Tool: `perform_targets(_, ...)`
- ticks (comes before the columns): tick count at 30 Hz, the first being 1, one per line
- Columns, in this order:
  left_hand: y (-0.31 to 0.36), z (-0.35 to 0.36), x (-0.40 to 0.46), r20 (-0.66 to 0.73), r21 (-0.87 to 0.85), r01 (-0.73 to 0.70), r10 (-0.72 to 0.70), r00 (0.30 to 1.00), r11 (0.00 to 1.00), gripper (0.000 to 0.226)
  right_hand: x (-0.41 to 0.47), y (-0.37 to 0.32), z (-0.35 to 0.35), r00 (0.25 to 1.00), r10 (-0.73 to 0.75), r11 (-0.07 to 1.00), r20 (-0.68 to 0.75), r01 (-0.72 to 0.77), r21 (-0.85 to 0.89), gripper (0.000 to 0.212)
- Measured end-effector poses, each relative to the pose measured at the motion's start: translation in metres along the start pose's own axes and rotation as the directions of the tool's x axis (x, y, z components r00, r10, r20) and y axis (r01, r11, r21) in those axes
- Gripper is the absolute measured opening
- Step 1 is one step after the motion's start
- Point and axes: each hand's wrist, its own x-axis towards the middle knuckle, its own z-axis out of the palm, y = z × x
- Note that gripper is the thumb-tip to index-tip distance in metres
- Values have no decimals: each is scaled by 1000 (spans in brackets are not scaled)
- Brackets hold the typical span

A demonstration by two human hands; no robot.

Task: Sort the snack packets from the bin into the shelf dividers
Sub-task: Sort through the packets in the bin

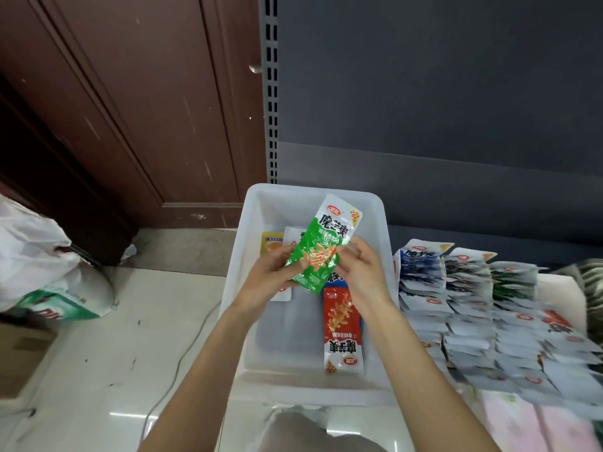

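Left hand (272, 272) and right hand (362, 267) both gripping green packet (321, 247), holding it above the white bin (251, 256); red packet (342, 327) lying near the bin's front right corner.

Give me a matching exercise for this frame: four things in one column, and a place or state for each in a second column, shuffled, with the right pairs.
Things:
1. green packet
2. red packet
3. yellow packet
4. blue packet

Places or states:
A. lying flat on the floor of the white bin, near its front right
B. standing at the back of the leftmost shelf row, right of the bin
C. held above the bin by the left hand and right hand
D. at the bin's back left, partly covered

Pairs: 1-C, 2-A, 3-D, 4-B
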Motion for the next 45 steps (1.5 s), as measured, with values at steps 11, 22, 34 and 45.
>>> perform_targets(11, 51, 55, -10, 234, 433, -367, 291, 928, 823, 24, -75, -81, -92, 947, -320, 895, -28, 292, -338, 24)
perform_targets(22, 57, 232, 24, 525, 563, -743, 539, 659, 361, 27, -125, -114, -249, 442, -612, 762, -656, 553, -338, 18)
perform_targets(34, 15, 311, 34, 732, 674, -675, 149, 665, -298, 59, -64, -138, -311, 603, -772, 480, -200, 348, -805, 14)
perform_targets(45, 3, 305, 29, 744, 667, -719, 233, 626, -198, 45, -5, -117, -289, 861, -474, -36, 185, 191, -981, 9)
